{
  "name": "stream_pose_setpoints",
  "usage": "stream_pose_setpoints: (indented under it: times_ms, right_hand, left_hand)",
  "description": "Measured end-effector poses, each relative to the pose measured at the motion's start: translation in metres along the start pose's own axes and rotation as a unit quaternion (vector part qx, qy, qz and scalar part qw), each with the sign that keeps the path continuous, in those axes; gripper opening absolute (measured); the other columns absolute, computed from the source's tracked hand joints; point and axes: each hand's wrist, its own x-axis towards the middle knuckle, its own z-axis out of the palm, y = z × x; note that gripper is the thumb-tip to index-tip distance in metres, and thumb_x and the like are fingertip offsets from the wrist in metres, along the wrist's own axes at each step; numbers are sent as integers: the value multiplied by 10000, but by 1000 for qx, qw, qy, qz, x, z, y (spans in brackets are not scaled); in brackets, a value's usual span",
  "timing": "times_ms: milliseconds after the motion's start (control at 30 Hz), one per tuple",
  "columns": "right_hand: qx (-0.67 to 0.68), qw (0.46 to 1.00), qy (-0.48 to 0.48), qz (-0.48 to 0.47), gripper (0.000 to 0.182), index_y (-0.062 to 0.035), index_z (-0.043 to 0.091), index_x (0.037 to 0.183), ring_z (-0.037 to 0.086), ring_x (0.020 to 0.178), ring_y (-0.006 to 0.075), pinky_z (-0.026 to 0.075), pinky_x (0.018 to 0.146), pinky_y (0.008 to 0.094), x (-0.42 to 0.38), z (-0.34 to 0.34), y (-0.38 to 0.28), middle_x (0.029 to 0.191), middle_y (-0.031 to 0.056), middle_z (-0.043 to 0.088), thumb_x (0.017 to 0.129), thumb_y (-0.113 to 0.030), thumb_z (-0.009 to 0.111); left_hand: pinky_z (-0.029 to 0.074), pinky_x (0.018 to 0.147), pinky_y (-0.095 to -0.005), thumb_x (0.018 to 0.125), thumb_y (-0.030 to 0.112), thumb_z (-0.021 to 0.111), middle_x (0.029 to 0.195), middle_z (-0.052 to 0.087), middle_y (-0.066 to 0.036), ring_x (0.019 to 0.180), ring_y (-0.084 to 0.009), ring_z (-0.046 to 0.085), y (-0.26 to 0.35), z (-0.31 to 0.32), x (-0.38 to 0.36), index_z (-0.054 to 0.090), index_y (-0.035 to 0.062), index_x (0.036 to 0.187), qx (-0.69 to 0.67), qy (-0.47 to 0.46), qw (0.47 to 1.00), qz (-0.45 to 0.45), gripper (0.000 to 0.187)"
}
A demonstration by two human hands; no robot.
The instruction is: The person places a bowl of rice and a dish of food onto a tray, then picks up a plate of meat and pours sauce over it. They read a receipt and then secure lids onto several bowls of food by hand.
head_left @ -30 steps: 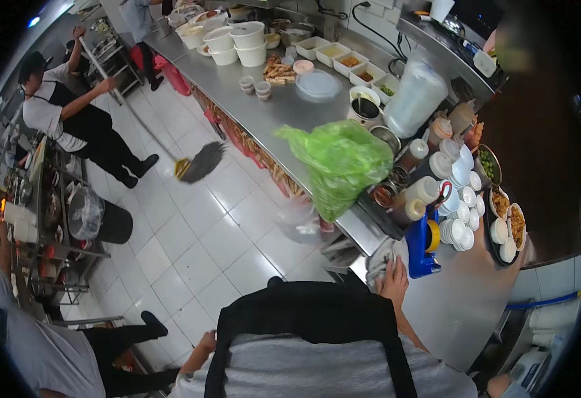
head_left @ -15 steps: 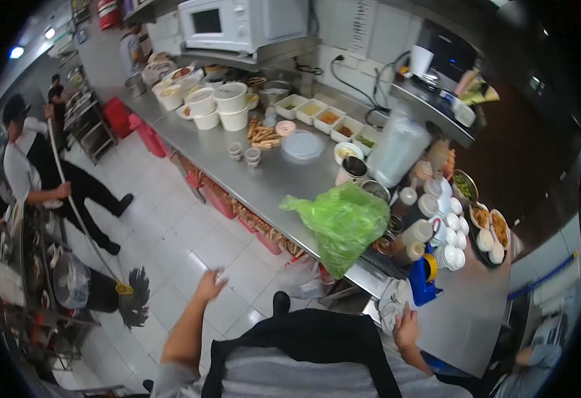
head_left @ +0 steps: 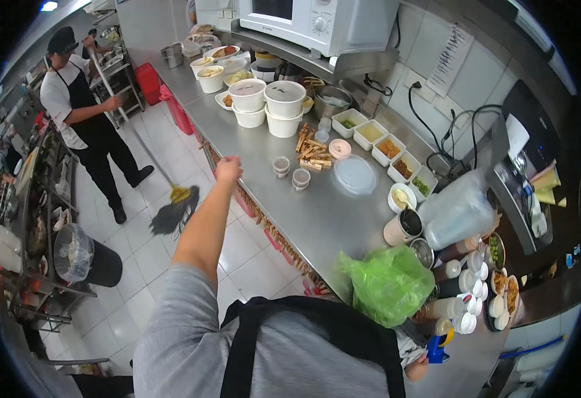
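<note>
Left hand (head_left: 228, 168) reaches near two small cups (head_left: 291, 172) on the counter (head_left: 323, 219).

microwave (head_left: 317, 20) on shelf | green bag (head_left: 388, 284) at counter edge | co-worker (head_left: 81, 113) mopping | black bin (head_left: 86, 255)

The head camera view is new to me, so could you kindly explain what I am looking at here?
It is one picture, from a camera worn on a person's head, looking down over their grey shirt and black apron. Their left hand is stretched out, holding nothing, above the edge of a long steel counter. The right hand is low by the counter's near end, mostly hidden. The counter carries white tubs, small cups, sauce trays and a green plastic bag. A co-worker mops the floor.
</note>
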Motion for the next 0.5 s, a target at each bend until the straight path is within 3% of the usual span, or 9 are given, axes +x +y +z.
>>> stream_pose_setpoints:
  times_ms: [33, 67, 167, 267, 333, 433, 500]
  right_hand:
    - [10, 999, 31, 3, 435, 57, 587, 961, 577, 821, 486, 453, 726, 502, 5, 16, 23, 881, 294, 630, 970, -343, 417]
    - [-30, 1000, -2, 3, 422, 47, 602, 955, 619, 814, 421, 493, 642, 519, 18, 32, 60, 871, 266, 649, 952, -345, 447]
    - [230, 947, -120, 188, 315, -101, 586, 1076, 587, 779, 332, 500, 685, 471, -5, -28, 13, 928, 127, 630, 896, -348, 511]
    - [442, 842, -203, 232, 708, -171, 346, 1353, 565, 939, 261, 475, 758, 625, -38, -50, 67, 1121, 120, 565, 828, -574, 597]
    - [403, 847, -214, 273, 623, -149, 383, 1304, 582, 890, 275, 486, 723, 608, -61, -67, 49, 1075, 139, 582, 850, -535, 565]
    - [236, 872, -247, 350, 505, -118, 437, 1229, 607, 818, 297, 503, 670, 582, -95, -76, 5, 1006, 168, 606, 883, -476, 517]
    - [142, 868, -282, 384, 438, -97, 474, 1180, 623, 770, 311, 515, 635, 565, -121, -82, -22, 960, 188, 623, 904, -437, 485]
  left_hand:
    - [453, 492, -284, 905, 268, 585, 841, 611, -85, 649, -185, 609, -4, -7, 29, 574, 31, 951, -51, 3, 999, -13, 242]
    - [469, 503, -289, 912, 265, 568, 813, 603, -88, 637, -190, 605, 0, -13, 52, 562, 20, 933, -63, 20, 998, -10, 246]
    - [517, 543, -297, 930, 248, 529, 762, 573, -93, 605, -201, 592, 7, -21, 134, 540, -11, 890, -105, 37, 994, 3, 262]
    - [527, 550, -293, 945, 239, 504, 767, 551, -93, 618, -199, 582, 18, -6, 196, 514, 6, 982, -136, 44, 989, -23, 236]
    - [507, 519, -285, 954, 243, 496, 852, 549, -107, 630, -192, 562, 31, 8, 230, 449, 33, 1128, -134, 30, 990, -41, 277]
    - [497, 548, -289, 936, 231, 517, 879, 531, -87, 623, -170, 524, 35, 32, 277, 396, 93, 1209, -144, 27, 987, -66, 329]
    - [490, 567, -302, 919, 229, 545, 876, 538, -71, 637, -159, 524, 20, 30, 315, 445, 90, 1193, -154, -39, 986, -53, 323]
